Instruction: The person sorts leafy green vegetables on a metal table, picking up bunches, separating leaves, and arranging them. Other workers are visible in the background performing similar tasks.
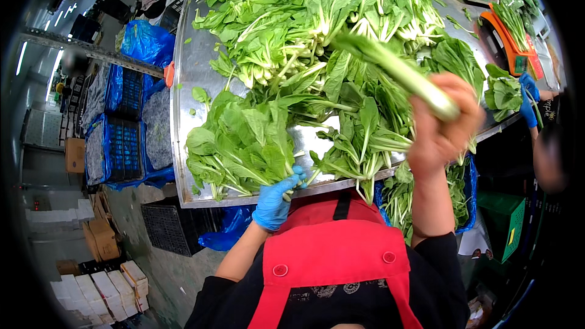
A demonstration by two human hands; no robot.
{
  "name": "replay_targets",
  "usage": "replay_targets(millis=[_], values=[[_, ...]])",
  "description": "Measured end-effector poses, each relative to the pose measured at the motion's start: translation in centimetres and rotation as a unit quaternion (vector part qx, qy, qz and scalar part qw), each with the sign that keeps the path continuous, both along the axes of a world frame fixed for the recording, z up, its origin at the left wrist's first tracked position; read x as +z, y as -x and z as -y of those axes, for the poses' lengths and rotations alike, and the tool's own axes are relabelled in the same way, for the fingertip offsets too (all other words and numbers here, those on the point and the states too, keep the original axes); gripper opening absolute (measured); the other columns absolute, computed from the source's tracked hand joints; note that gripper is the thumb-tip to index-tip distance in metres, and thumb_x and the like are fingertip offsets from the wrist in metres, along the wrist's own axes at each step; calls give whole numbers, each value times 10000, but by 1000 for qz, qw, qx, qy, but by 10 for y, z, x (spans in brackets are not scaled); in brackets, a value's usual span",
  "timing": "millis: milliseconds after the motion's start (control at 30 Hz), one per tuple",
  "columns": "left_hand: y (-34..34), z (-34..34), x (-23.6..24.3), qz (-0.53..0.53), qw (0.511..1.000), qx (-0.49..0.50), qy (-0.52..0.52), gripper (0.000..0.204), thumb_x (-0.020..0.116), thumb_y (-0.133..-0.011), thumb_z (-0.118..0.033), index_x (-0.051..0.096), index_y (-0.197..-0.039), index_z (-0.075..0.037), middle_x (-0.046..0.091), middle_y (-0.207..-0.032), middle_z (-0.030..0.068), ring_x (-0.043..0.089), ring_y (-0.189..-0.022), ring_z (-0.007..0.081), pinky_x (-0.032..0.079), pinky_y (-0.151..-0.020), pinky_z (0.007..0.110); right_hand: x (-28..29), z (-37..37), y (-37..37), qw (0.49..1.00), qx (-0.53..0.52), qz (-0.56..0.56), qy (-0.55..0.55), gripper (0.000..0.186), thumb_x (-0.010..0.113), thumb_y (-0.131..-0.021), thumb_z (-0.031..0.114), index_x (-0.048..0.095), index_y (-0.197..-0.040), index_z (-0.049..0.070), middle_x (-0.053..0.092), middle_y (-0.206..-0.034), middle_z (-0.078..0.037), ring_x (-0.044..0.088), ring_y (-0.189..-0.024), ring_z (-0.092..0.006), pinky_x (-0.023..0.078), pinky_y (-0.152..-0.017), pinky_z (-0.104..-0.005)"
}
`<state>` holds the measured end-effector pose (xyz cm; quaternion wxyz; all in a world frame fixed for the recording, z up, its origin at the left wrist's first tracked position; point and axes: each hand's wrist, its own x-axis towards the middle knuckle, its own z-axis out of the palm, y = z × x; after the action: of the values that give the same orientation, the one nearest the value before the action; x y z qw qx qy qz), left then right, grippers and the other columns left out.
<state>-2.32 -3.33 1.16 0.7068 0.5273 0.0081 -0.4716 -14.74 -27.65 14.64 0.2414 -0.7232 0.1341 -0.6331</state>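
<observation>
Well to the left of the left hand, white foam boxes (103, 295) stand on the floor, and black crates wrapped in blue plastic (125, 146) are stacked farther up. Nearer the left hand, below and to its left, sits an empty-looking black crate (164, 224) beside crumpled blue plastic sheeting (228, 229). The steel worktable (190, 94) reaches past both hands.

The left hand (272, 206), in a blue glove, is curled closed around the stem ends of a bunch of leafy greens (241, 140), which lies on the tabletop up and left of that hand. Between the hands, a red apron (335, 247) covers the wearer's front; beyond them spreads a large heap of greens (268, 42).

The bare right hand (445, 125) is raised, its fingers closed around the pale base of a long green vegetable (405, 76), blurred, its leafy end pointing up and left. Below this hand is a blue-rimmed bin (470, 201) of greens. To its right stand a green crate (499, 210) and, farther up, an orange scale (496, 33); a co-worker's blue-gloved hand (528, 102) holds another bunch (503, 92).
</observation>
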Motion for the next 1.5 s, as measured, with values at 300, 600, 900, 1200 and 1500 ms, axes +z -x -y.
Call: replay_targets(millis=[300,600,900,1200,1500], values=[[-10,3,15,-74,994,47,73,212,541,-821,-63,546,-1019,12,598,-955,101,588,-891,218,493,-783,350,-111,-48,-18,567,313,63,-759,222,444,-904,124,497,-1052,-33,579,-901,-112,598,-755,-189,527,-625,-290],[-19,-14,22,-102,987,89,90,219,540,-832,-73,533,-1050,-60,606,-939,61,584,-891,195,485,-795,349,-124,-107,-39,526,435,-46,-729,246,547,-858,154,508,-1055,13,594,-962,-74,556,-863,-147,463,-694,-271],[-14,-7,28,79,995,35,-56,246,611,-778,-32,543,-1014,-34,594,-913,48,572,-818,131,463,-727,246,-148,-145,-49,695,329,-176,-615,205,596,-797,19,510,-982,2,577,-881,-64,566,-726,-103,485,-630,-232],[-13,-10,15,259,961,54,-85,251,573,-771,23,551,-1017,-27,588,-933,34,557,-842,126,446,-740,252,-144,-153,-53,622,404,-79,-666,196,584,-817,38,520,-997,-5,573,-977,-84,581,-809,-150,495,-700,-261],[-9,-15,8,296,948,84,-81,202,579,-804,-26,552,-1003,-13,584,-943,33,538,-814,111,430,-704,234,-148,-150,-52,496,450,46,-741,201,433,-899,94,488,-1071,6,564,-1064,-124,551,-997,-224,466,-860,-378]])
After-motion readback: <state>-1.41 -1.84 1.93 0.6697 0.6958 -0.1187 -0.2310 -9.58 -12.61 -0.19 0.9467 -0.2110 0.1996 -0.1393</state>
